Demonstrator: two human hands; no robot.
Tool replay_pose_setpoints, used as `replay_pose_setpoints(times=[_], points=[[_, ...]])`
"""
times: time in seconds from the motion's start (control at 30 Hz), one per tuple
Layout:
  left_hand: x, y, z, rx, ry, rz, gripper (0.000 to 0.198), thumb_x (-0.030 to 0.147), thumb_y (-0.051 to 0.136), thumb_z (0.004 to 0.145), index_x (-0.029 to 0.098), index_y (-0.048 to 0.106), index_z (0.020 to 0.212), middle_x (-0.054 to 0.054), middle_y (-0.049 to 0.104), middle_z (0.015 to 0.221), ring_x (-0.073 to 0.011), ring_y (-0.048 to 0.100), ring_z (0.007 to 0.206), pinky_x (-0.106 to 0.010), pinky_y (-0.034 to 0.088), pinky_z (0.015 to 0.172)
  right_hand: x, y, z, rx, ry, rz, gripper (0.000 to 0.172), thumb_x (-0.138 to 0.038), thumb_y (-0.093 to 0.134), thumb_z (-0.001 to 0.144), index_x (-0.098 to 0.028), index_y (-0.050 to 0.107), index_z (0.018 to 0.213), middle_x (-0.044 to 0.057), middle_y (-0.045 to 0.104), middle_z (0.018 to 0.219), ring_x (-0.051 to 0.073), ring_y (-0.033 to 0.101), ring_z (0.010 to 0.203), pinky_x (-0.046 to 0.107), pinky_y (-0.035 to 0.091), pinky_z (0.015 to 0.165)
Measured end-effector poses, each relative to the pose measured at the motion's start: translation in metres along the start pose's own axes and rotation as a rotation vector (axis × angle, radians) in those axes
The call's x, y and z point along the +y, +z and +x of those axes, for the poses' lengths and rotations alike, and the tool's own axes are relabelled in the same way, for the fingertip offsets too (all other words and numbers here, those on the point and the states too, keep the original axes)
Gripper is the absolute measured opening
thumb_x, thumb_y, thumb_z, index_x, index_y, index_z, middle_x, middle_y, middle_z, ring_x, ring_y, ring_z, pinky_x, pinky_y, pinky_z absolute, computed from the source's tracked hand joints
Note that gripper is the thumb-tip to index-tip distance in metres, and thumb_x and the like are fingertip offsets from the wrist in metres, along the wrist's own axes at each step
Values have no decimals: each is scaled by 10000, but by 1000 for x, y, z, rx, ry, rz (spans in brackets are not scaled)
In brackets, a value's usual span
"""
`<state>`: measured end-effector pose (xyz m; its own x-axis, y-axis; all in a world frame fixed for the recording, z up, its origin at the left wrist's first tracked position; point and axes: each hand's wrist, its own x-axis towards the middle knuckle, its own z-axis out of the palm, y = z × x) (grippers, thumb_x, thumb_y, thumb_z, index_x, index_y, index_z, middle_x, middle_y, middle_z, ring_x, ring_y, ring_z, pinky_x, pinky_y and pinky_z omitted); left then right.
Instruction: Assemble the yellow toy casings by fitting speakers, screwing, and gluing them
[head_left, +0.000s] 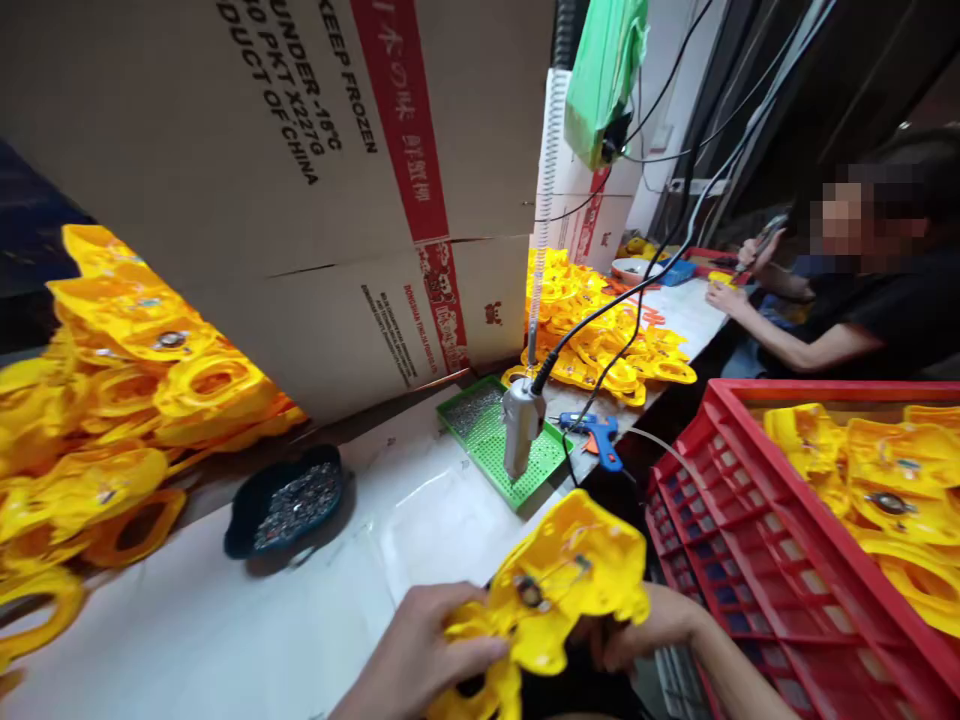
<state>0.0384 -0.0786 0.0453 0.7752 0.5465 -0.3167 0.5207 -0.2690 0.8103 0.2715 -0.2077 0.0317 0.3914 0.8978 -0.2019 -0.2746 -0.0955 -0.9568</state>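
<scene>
A yellow moulded plastic shell (592,570), with a small round metal part and thin wires inside it, is held low in front of me. My left hand (424,645) pinches its ring-shaped left end between thumb and fingers. At the shell's lower right edge, my right hand (652,620) curls underneath, its fingers partly hidden. Beyond the shell, a grey electric screwdriver (521,425) hangs on a coiled spring over a green perforated tray (549,478) holding small screws. A blue glue gun (602,440) lies right of the tray.
Yellow shells (112,400) are heaped at left, more (592,330) behind the tray. A dark bowl (244,520) of screws stands on the white table (225,630). A cardboard partition (300,260) rises behind. At right is a red crate (750,560); a co-worker (855,300) sits beyond. Cables hang overhead.
</scene>
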Motion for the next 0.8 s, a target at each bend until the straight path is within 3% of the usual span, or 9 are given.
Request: replay_pose_setpoints(times=[0.1, 0.17, 0.27, 0.37, 0.5, 0.57, 0.63, 0.73, 0.8], points=[[49, 44, 55, 18, 109, -178, 344, 479, 702, 736, 154, 717, 850, -15, 695, 764, -168, 608, 711, -211, 428, 623, -1, 3, -14, 131, -23, 80, 662, -635, 673, 700, -218, 619, 1212, 36, 648, 722, 131, 566, 504, 186, 365, 330], [69, 69, 87, 69, 149, -322, 363, 497, 696, 741, 147, 697, 838, -23, 691, 755, -169, 614, 695, -214, 435, 604, 6, 6, -21, 221, -49, 138, 710, -660, 656, 699, -223, 584, 1254, 50, 655, 756, 147, 581, 524, 200, 376, 333], [83, 94, 121, 173, 188, -401, 387, 529, 657, 778, 145, 667, 832, -31, 685, 745, -170, 614, 679, -228, 445, 607, 26, 4, -27, 384, -70, 218, 756, -686, 622, 718, -242, 494, 1316, 59, 662, 820, 153, 591, 533, 213, 386, 346], [91, 105, 138, 153, 241, -422, 410, 553, 629, 806, 149, 661, 866, -40, 694, 781, -178, 627, 720, -240, 461, 644, 45, -8, -23, 564, -91, 179, 680, -673, 588, 768, -242, 464, 1278, 9, 612, 707, 118, 500, 446, 211, 337, 347], [104, 109, 143, 54, 318, -446, 531, 553, 567, 864, 144, 583, 1202, -88, 702, 1016, -210, 648, 900, -281, 492, 808, 47, -36, -6, 680, -225, -15, 474, -622, 550, 827, -228, 551, 1090, -25, 519, 603, 114, 405, 425, 259, 327, 387], [107, 109, 138, 39, 327, -437, 714, 545, 591, 850, 149, 406, 1414, -142, 603, 1278, -237, 606, 1080, -311, 484, 901, 32, -52, 9, 683, -308, -114, 403, -595, 533, 845, -223, 563, 999, -18, 524, 639, 121, 424, 453, 271, 353, 408], [104, 108, 127, -20, 309, -412, 820, 546, 616, 830, 178, 303, 1493, -158, 488, 1418, -256, 549, 1189, -337, 480, 939, 6, -70, 33, 707, -368, -237, 382, -579, 478, 878, -212, 551, 955, -7, 540, 684, 125, 453, 482, 274, 390, 429], [88, 108, 104, -261, 254, -352, 832, 568, 694, 752, 214, 420, 1453, -150, 601, 1292, -273, 621, 1078, -359, 522, 856, -48, -95, 87, 789, -390, -365, 413, -544, 417, 916, -179, 559, 1046, 32, 604, 798, 148, 530, 568, 284, 455, 462], [73, 105, 88, -425, 219, -309, 741, 593, 712, 721, 249, 557, 1359, -117, 691, 1142, -275, 675, 967, -374, 538, 815, -87, -108, 129, 793, -392, -415, 395, -487, 437, 938, -155, 573, 1104, 68, 643, 913, 168, 597, 707, 306, 524, 572]])
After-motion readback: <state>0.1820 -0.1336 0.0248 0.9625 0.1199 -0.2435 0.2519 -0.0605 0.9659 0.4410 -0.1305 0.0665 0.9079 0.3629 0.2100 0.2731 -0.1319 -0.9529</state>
